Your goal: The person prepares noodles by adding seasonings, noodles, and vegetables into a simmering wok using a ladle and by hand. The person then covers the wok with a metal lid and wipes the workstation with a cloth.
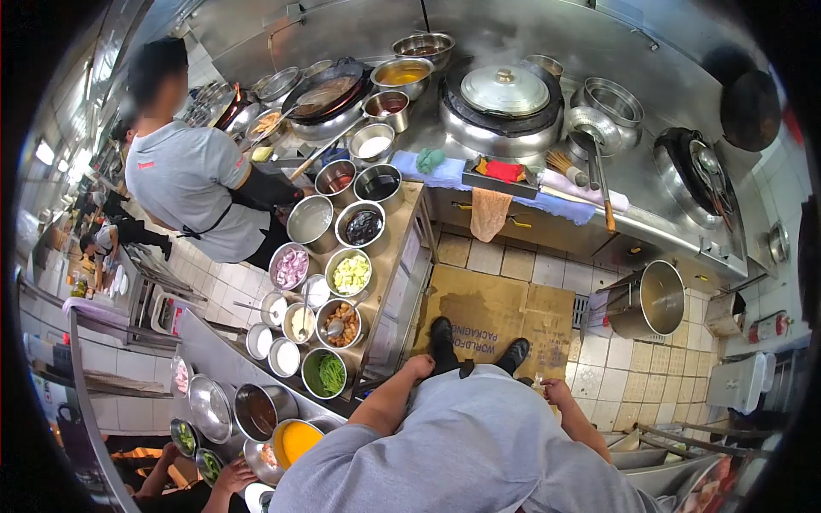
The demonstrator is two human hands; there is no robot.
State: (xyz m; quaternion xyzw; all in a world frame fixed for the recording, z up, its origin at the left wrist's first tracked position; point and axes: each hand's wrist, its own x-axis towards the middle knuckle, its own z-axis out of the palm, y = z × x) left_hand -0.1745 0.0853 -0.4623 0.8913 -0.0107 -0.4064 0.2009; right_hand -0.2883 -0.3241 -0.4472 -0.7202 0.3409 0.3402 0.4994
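My left hand [419, 366] hangs beside my waist with its fingers curled closed. What it holds, if anything, is hidden. It is nearest to my dark trouser leg and the counter with the bowls. On the other side of my body, my right hand [556, 392] is closed, with a small pale, shiny thing [538, 382] at its fingertips, too small to name. Below both hands, my black shoes [516, 354] stand on a flattened cardboard sheet [479, 295]. A metal bowl of cut greens [325, 374] is left of my left hand.
A lidded wok [505, 91] steams on the stove [581, 229] ahead. Several food bowls line the left counter [389, 295]. A person in grey [184, 184] stands beyond it. A co-worker's hand [235, 475] reaches among bowls at lower left. A large steel pot [647, 299] stands right.
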